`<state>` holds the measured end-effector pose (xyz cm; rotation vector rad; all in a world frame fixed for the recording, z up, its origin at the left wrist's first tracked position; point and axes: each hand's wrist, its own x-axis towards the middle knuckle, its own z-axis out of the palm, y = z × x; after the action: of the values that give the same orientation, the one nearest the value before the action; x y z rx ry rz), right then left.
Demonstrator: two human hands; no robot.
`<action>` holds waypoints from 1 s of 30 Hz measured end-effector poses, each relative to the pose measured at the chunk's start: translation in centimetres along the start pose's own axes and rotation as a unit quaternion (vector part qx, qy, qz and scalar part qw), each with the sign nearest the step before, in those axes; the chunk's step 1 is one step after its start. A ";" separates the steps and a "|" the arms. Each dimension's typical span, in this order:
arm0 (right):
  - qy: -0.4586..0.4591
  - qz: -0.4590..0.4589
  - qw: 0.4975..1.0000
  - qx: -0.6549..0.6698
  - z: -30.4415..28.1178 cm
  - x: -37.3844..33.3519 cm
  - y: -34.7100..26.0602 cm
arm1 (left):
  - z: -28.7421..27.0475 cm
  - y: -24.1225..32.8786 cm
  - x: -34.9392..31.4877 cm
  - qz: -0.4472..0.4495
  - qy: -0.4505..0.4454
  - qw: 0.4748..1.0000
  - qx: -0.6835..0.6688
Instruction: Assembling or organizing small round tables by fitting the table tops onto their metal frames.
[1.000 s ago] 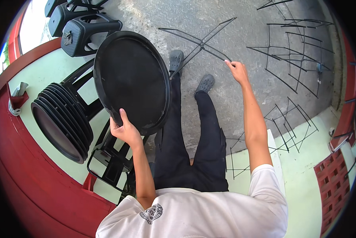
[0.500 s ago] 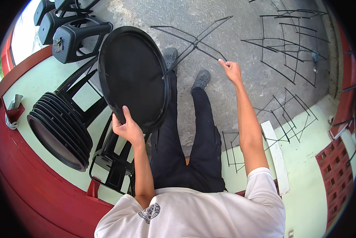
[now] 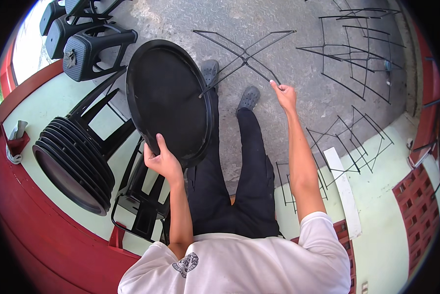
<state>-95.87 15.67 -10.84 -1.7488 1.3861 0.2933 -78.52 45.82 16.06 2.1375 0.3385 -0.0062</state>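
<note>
A black oval tray (image 3: 168,93) is tilted up in front of me on the left. My left hand (image 3: 163,160) grips its near rim, thumb over the inner face and fingers behind, out of sight. In my right hand (image 3: 284,95) is one corner of a thin black metal folding stand (image 3: 245,57), pinched between thumb and fingers. The stand's bars cross in an X above the floor, and one bar end overlaps the tray's right side; whether they touch I cannot tell.
Left of me is a stack of black oval trays (image 3: 73,164), with black plastic stools (image 3: 97,51) farther off. More wire stands (image 3: 350,56) are on the concrete floor to the right, others (image 3: 352,142) near the pale wall. A white board (image 3: 342,191) leans beside my right arm.
The tray has come slightly nearer and to the right with my left hand. My right hand has also drawn a little nearer, and the stand's far right end has swung nearer.
</note>
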 end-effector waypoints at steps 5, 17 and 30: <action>0.007 0.024 1.000 0.003 0.3 -1.0 0.8 | 0.3 0.0 -0.2 0.002 -0.007 1.000 -0.009; 0.018 0.025 1.000 -0.003 -0.1 -1.4 2.3 | 0.8 -0.4 -0.5 0.006 -0.030 1.000 0.004; -0.201 -0.063 0.963 -0.165 -3.5 2.9 4.2 | 1.1 -1.0 0.2 -0.008 -0.058 0.998 0.011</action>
<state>-99.60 11.04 -12.60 -1.9019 0.9650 0.8006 -78.46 45.47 14.54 2.1463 0.2874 -0.1434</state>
